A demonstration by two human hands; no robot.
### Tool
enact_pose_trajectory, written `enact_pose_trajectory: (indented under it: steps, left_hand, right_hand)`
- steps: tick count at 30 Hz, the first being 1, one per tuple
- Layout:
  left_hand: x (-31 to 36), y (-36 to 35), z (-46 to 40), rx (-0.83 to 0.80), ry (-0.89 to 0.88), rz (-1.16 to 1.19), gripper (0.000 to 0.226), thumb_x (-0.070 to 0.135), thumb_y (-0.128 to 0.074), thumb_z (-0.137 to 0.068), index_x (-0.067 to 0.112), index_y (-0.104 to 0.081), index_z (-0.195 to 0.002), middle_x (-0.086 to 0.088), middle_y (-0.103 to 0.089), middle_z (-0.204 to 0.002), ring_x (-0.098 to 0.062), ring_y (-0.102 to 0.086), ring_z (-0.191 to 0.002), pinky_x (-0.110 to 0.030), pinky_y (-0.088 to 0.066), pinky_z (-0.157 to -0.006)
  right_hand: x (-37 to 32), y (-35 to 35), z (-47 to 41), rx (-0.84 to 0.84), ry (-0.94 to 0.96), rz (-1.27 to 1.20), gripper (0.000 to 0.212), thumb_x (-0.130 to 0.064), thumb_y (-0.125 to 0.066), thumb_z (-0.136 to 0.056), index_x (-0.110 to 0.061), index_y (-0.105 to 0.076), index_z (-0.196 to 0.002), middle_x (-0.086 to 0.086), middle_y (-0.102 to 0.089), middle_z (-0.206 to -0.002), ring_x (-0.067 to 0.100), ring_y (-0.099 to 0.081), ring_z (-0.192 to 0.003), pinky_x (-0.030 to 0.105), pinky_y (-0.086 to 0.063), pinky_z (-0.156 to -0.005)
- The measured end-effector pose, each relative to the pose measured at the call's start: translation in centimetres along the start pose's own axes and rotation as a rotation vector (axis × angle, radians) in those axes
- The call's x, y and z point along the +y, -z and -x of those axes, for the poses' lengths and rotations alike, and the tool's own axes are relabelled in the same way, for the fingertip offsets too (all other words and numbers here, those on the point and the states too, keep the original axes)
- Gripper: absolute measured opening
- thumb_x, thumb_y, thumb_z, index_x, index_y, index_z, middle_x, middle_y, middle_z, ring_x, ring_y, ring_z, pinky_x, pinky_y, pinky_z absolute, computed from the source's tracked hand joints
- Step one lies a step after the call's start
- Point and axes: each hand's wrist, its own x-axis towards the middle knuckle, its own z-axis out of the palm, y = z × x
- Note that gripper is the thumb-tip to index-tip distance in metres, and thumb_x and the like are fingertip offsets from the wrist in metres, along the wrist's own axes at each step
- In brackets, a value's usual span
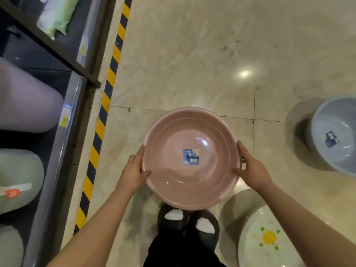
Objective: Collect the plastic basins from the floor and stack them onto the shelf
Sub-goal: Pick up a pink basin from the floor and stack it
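A round pink plastic basin (190, 158) with a small blue label (191, 157) at its centre was held upright above the glossy beige marble floor (192, 54), over the person's feet, with the left hand (134, 170) and right hand (250, 166) each closed on opposite sides of its rim, thumbs over the lip. A grey-blue plastic basin (335, 135) and a white plastic basin with a yellow flower print (267, 237) sat on the floor to the right, well apart from the dark metal shelf (63, 116) at left, which was bordered by yellow-and-black hazard tape (100, 130).

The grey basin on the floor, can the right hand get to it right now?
Probably not yet: the right hand is clamped on the pink basin. The floor toward the grey basin looks clear.
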Motion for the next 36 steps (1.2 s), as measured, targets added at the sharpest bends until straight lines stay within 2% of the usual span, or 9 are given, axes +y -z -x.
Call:
enact_pose_trajectory:
  steps: [4,6,8,11,20,24,29,32,36]
  left_hand:
    - [-2.3,-3.6,-3.1,-0.014,-0.018,-0.095,0.095,0.027,-0.070,-0.082,0.037,-0.006,-0.152,-0.009,-0.048,-0.124,-0.029,-0.061,-0.099,-0.040,-0.051,-0.081]
    - [-3.3,-4.5,-3.9,-0.038,0.010,-0.181,0.093,0.030,-0.068,-0.084,0.035,-0.004,-0.152,-0.010,-0.048,-0.125,-0.029,-0.059,-0.101,-0.039,-0.049,-0.079]
    - [-4.0,-4.8,-4.5,-0.065,0.042,-0.259,0.088,0.032,-0.065,-0.085,0.031,-0.008,-0.152,-0.010,-0.046,-0.128,-0.029,-0.056,-0.105,-0.037,-0.048,-0.078]
    - [-4.1,-4.3,-4.7,-0.092,0.072,-0.260,0.075,0.036,-0.061,-0.086,0.030,-0.019,-0.147,-0.009,-0.041,-0.136,-0.029,-0.057,-0.108,-0.038,-0.050,-0.079]
    - [-2.4,-3.4,-6.3,-0.124,0.067,-0.030,0.097,0.037,-0.068,-0.085,0.029,0.000,-0.154,-0.015,-0.024,-0.153,-0.032,-0.033,-0.138,-0.040,-0.032,-0.110]
    - [-3.1,-4.7,-7.7,-0.192,0.039,0.068,0.105,0.027,-0.074,-0.081,0.035,0.003,-0.153,-0.017,-0.031,-0.146,-0.033,-0.038,-0.133,-0.042,-0.034,-0.111]
    - [-3.3,-4.0,-7.6,-0.155,0.011,0.051,0.102,0.028,-0.076,-0.078,0.035,-0.007,-0.153,-0.013,-0.038,-0.142,-0.026,-0.039,-0.128,-0.031,-0.033,-0.099]
    - [-0.9,-1.5,-6.2,-0.186,0.015,0.033,0.098,0.036,-0.074,-0.080,0.031,-0.009,-0.154,-0.011,-0.038,-0.145,-0.027,-0.040,-0.131,-0.037,-0.034,-0.105]
    - [5.0,3.0,-3.9,-0.220,-0.002,-0.012,0.093,0.038,-0.071,-0.082,0.029,-0.011,-0.154,-0.013,-0.038,-0.144,-0.029,-0.040,-0.130,-0.036,-0.035,-0.103]
  right_hand:
    - [2.7,-3.8,-2.8,0.013,-0.006,0.089,0.092,-0.026,-0.064,-0.084,-0.039,-0.001,-0.150,0.006,-0.061,-0.121,0.024,-0.057,-0.087,0.035,-0.043,-0.065]
    - [3.6,-5.4,-3.6,-0.027,-0.003,0.109,0.088,-0.029,-0.062,-0.087,-0.036,-0.001,-0.150,0.008,-0.054,-0.134,0.028,-0.055,-0.109,0.040,-0.048,-0.078]
    - [4.0,-6.5,-4.1,-0.112,-0.032,0.148,0.081,-0.033,-0.058,-0.090,-0.033,-0.004,-0.151,0.006,-0.033,-0.154,0.031,-0.037,-0.135,0.047,-0.041,-0.102]
    - [3.8,-7.3,-3.7,-0.198,-0.111,0.105,0.076,-0.034,-0.054,-0.092,-0.031,-0.007,-0.152,0.008,-0.019,-0.159,0.032,-0.027,-0.142,0.047,-0.028,-0.114]
    - [1.7,-6.8,-3.5,-0.053,-0.052,-0.182,0.080,-0.026,-0.060,-0.091,-0.026,-0.008,-0.152,0.002,-0.024,-0.157,0.021,-0.030,-0.141,0.030,-0.028,-0.108]
    - [2.0,-8.7,-5.8,-0.053,-0.029,-0.208,0.090,-0.017,-0.063,-0.088,-0.029,-0.001,-0.152,0.011,-0.031,-0.150,0.029,-0.038,-0.133,0.037,-0.035,-0.106]
    - [3.0,-8.8,-5.5,-0.059,-0.075,-0.199,0.094,-0.017,-0.065,-0.084,-0.034,-0.001,-0.151,0.016,-0.040,-0.135,0.033,-0.048,-0.118,0.030,-0.037,-0.095]
    - [2.1,-6.4,-3.5,-0.065,-0.133,-0.208,0.089,-0.022,-0.064,-0.085,-0.031,-0.006,-0.152,0.017,-0.045,-0.133,0.033,-0.052,-0.114,0.035,-0.040,-0.096]
    - [-0.5,-1.2,0.4,-0.048,-0.250,-0.280,0.085,-0.029,-0.063,-0.085,-0.033,-0.009,-0.152,0.016,-0.044,-0.135,0.035,-0.052,-0.116,0.043,-0.042,-0.101]
